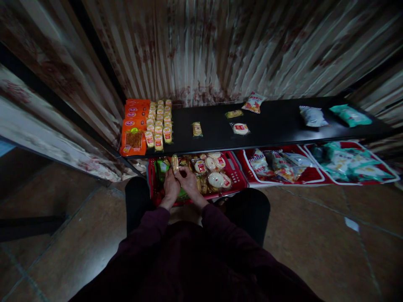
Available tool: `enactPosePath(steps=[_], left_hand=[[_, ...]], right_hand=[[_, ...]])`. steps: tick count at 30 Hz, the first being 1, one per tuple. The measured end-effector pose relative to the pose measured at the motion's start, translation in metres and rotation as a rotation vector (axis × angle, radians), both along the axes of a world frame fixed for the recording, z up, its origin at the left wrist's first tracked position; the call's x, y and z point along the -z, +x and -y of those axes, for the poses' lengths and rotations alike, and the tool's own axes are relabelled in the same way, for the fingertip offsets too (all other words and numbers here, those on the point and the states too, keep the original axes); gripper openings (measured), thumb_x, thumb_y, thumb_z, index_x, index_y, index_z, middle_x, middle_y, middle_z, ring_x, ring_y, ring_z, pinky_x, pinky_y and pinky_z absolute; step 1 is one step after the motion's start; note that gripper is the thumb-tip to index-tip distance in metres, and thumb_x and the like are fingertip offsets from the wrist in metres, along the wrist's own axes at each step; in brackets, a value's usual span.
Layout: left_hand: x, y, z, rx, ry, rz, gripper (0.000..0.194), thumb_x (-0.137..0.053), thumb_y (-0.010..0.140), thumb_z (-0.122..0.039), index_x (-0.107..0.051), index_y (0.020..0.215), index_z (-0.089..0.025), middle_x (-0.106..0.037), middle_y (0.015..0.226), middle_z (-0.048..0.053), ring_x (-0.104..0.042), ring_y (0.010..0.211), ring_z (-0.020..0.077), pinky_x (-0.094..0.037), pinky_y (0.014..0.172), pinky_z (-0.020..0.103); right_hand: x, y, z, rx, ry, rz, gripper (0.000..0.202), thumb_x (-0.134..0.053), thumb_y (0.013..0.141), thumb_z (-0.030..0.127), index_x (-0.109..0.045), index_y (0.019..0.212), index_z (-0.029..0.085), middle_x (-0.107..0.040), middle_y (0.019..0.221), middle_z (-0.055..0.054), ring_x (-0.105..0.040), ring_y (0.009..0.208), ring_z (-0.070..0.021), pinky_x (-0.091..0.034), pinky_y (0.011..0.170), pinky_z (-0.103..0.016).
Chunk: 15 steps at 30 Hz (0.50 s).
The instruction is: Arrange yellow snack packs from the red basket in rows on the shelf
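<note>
Over the left part of a red basket (241, 178), my left hand (171, 184) and my right hand (188, 181) meet around a small yellow wrapped snack (175, 162), with the fingers of both closed on it. The snack stands upright, just in front of the shelf edge. Round white wrapped snacks (215, 179), yellow ones and a green packet (163, 166) lie in the basket. On the black shelf (210, 140) above, rows of small yellow packets (159, 126) stand beside a stack of orange packets (134, 130) at the left end.
Farther right on the shelf lie single packets: yellow (197, 129), round white (241, 128), white-orange (252, 102), grey (312, 116) and teal (351, 115). Two more red baskets hold chip bags (280, 163) and teal bags (352, 163). A curtain (201, 50) hangs behind; my knees flank the left basket.
</note>
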<state>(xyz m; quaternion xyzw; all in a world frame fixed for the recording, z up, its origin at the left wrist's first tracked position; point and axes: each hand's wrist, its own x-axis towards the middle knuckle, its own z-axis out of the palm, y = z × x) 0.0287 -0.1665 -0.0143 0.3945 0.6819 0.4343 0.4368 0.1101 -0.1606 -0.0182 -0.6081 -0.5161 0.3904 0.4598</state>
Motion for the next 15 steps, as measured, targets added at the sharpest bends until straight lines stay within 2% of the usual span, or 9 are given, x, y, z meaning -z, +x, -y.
enactPosePath(steps=[3,9,15], left_hand=[[-0.0059,0.0020,0.0024,0.017,-0.004,0.029,0.018,-0.058,0.076,-0.016,-0.062,0.092,-0.022,-0.059,0.112,0.011,-0.050,0.114,0.0263,-0.032,0.103,0.034],[-0.0067,0.0064,0.0030,-0.020,0.070,0.154,0.031,-0.058,0.068,-0.005,-0.063,0.093,-0.022,-0.061,0.110,0.009,-0.047,0.119,0.0256,-0.030,0.106,0.033],[-0.0053,0.0107,0.0049,-0.036,0.125,0.191,0.038,-0.054,0.064,0.002,-0.064,0.093,-0.022,-0.063,0.107,0.008,-0.045,0.124,0.0243,-0.026,0.110,0.034]], right_hand=[[0.0037,0.0017,0.0012,0.018,0.018,-0.030,0.026,-0.057,0.077,0.042,-0.060,0.090,0.020,-0.067,0.087,-0.003,-0.062,0.082,-0.0174,-0.048,0.082,-0.032],[0.0080,0.0042,0.0051,0.019,-0.009,-0.127,0.040,-0.051,0.081,0.033,-0.053,0.119,0.021,-0.068,0.100,-0.005,-0.064,0.087,-0.0174,-0.049,0.085,-0.033],[0.0095,0.0078,0.0041,0.036,-0.063,-0.065,0.041,-0.046,0.081,0.029,-0.057,0.120,0.024,-0.068,0.106,-0.005,-0.063,0.095,-0.0191,-0.046,0.093,-0.037]])
